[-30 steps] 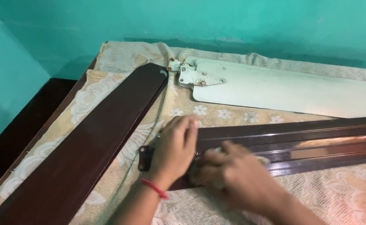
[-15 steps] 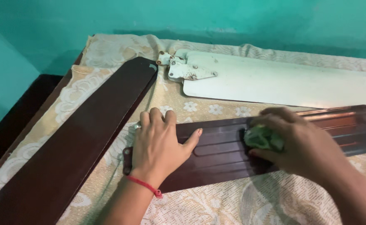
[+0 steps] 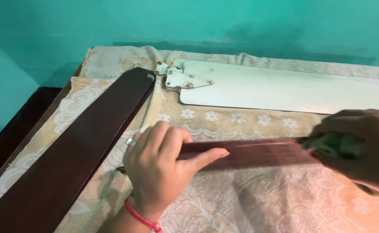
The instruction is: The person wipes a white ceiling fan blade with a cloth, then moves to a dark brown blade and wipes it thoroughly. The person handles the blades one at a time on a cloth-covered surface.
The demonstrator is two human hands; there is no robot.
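Held blade: 1 dark brown fan blade (image 3: 258, 152), tipped up on its long edge on the cloth, running from the left hand across to the right hand near the front of the surface.
Left hand: left hand (image 3: 161, 166) clasped over the blade's near end, fingers curled across the top edge, thumb stretched along the side facing the viewer; a ring on 1 finger.
Wristband: red thread band (image 3: 141, 217) round the left wrist.
Right hand: right hand (image 3: 362, 149) closed round a rag and pressing it onto the blade's far stretch; part of the hand runs off the frame's right edge.
Rag: greenish rag (image 3: 334, 144), bunched, touching the blade's top edge, mostly hidden under the fingers.
Second blade: 1 dark brown blade (image 3: 75, 149) lying flat, running diagonally along the left side, apart from the held blade.
Third blade: 1 pale white blade (image 3: 293, 91) lying flat behind, just beyond the held one.
Bracket: worn metal bracket (image 3: 181, 79) with screws at the white blade's left end, close to the tip of the diagonal blade.
Cloth: cream lace cloth (image 3: 258, 203) with flower pattern, under all 3 blades.
Wall: teal wall (image 3: 198, 21) behind.
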